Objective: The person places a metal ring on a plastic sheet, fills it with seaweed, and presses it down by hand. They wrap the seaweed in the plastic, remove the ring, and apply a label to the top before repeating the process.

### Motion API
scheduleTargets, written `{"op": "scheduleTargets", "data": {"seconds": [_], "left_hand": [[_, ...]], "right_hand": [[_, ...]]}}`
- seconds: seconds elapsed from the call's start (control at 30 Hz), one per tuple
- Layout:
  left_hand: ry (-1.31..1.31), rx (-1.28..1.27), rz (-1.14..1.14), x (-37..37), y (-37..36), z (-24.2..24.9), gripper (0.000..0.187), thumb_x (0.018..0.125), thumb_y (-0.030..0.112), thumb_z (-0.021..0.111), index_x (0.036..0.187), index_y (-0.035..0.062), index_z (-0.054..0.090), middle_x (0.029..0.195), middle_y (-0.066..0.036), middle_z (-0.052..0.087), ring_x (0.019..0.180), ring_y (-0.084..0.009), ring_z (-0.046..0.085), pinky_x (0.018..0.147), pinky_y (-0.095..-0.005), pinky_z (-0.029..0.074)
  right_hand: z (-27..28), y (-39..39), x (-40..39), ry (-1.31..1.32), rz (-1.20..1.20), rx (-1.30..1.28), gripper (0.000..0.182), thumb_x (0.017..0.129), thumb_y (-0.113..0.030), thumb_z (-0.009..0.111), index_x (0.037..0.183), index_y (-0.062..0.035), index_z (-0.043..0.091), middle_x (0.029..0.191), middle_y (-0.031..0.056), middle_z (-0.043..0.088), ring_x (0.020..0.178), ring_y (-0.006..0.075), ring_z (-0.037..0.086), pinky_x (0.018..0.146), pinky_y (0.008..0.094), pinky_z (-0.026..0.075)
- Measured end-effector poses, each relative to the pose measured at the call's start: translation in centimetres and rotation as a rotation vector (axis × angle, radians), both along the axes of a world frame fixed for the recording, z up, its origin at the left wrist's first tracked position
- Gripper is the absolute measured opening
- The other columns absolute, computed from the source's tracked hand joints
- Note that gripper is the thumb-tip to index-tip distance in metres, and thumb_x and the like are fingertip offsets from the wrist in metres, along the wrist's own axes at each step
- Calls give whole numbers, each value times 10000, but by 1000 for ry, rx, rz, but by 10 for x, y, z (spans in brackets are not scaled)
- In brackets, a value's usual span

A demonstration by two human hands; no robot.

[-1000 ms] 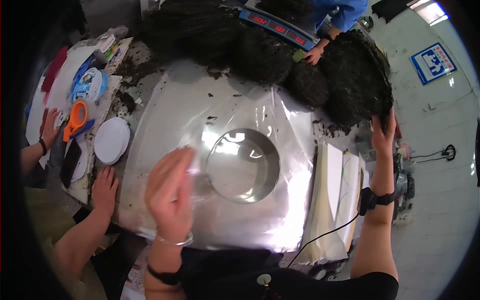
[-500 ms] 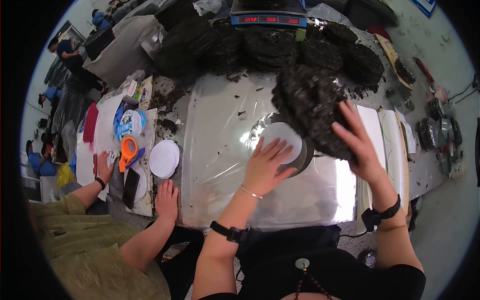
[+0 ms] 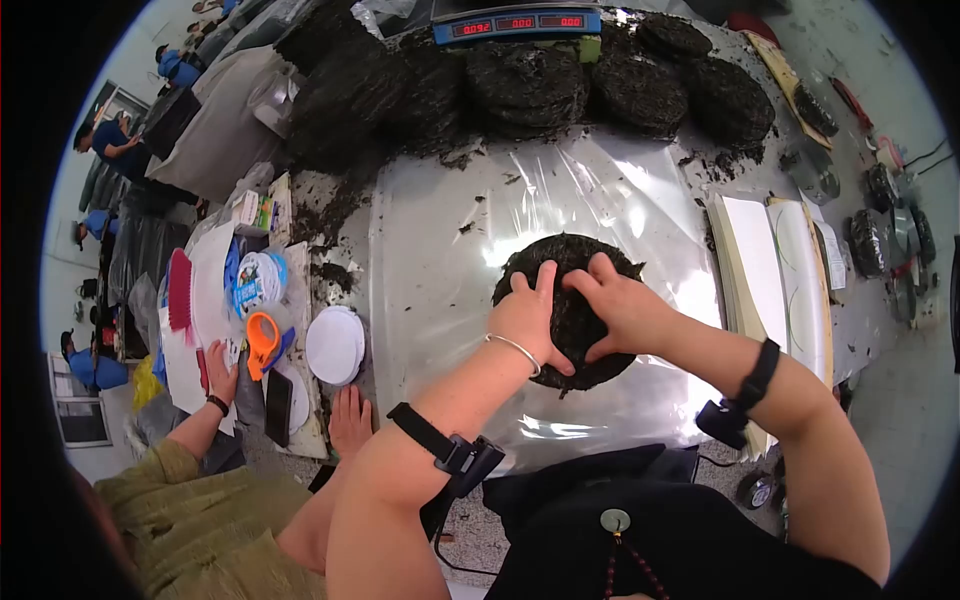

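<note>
Take the dark disc as the hub of a clock, with 12 o'clock away from the wearer. Farthest left, between 8 and 9 o'clock, a co-worker's hand point(image 3: 221, 373) lies on white papers; what it holds, if anything, I cannot tell. Next come an orange-handled tool point(image 3: 262, 338) near 9 o'clock and a phone point(image 3: 279, 408) at 8. The co-worker's other hand point(image 3: 350, 424) rests palm down, also at 8, just below a pile of white discs point(image 3: 335, 345).

A clear plastic sheet point(image 3: 430, 250) spreads across the middle of the table. On it, the wearer's left hand point(image 3: 522, 325) covers the dark disc from about 8 to 10 o'clock, palm down, fingers spread and lightly bent, with the thumb reaching in toward 6. It grips nothing between its fingers. The dark disc point(image 3: 577, 325) lies flat and directly under both hands, its middle at 3 o'clock from the left hand and 9 from the right. Being round, it has no long axis; a bare strip runs from 12 to 6 between the hands. Neither hand is nearer: both touch it. A blue scale point(image 3: 517, 25) stands near 12.

The right hand point(image 3: 632, 312) covers the side from 2 to 4, fingers spread and bent, likewise not closed. Stacked dark discs point(image 3: 640, 92) sit between 12 and 1, and a thick paper pad point(image 3: 742, 270) lies at 3.
</note>
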State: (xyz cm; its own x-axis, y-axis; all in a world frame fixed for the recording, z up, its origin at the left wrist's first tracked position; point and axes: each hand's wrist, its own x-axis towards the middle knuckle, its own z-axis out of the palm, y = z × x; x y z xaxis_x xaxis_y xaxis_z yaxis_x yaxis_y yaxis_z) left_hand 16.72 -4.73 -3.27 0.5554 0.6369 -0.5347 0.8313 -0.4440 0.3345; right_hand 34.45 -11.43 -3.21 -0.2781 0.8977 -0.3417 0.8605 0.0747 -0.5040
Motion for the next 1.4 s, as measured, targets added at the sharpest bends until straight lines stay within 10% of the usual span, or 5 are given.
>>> {"op": "scheduleTargets", "data": {"seconds": [0.3,0.67,0.87,1.17,1.4], "left_hand": [[235,118,-68,29,8,-79,1025,778,119,776,1613,218,189,1351,-213,453,862,-277,736,719,-352,622],[-86,239,-4,2,-24,-19,1088,667,133,886,1574,190,288,1259,-162,468,1100,-335,624,798,-414,610],[-449,1007,508,-30,36,-66,680,830,393,815,1311,-11,557,1206,-201,607,1064,-391,624,913,-462,517],[-793,192,918,-44,49,-162,466,974,364,666,762,-51,642,617,-110,596,569,-233,473,577,-367,407],[-687,67,835,-39,50,-134,459,1017,297,602,713,-43,547,569,-117,476,529,-172,436,540,-359,370]], "right_hand": [[-81,20,-28,-292,-139,-74,967,559,-221,977,1320,-66,400,1290,221,477,897,394,721,691,433,638],[-29,14,-6,-99,-120,-27,701,683,-167,885,1268,-37,522,1224,197,540,1034,406,673,874,465,574],[-26,91,42,-147,-65,1007,433,776,-265,843,1099,-34,669,1229,191,601,1062,330,637,895,461,534],[-160,95,69,406,-948,98,275,799,-275,787,734,-77,608,627,78,562,571,223,532,606,374,466],[-76,189,177,-327,-562,1001,905,608,-325,934,1397,-167,519,1417,154,477,1354,377,419,1134,477,361]]}}
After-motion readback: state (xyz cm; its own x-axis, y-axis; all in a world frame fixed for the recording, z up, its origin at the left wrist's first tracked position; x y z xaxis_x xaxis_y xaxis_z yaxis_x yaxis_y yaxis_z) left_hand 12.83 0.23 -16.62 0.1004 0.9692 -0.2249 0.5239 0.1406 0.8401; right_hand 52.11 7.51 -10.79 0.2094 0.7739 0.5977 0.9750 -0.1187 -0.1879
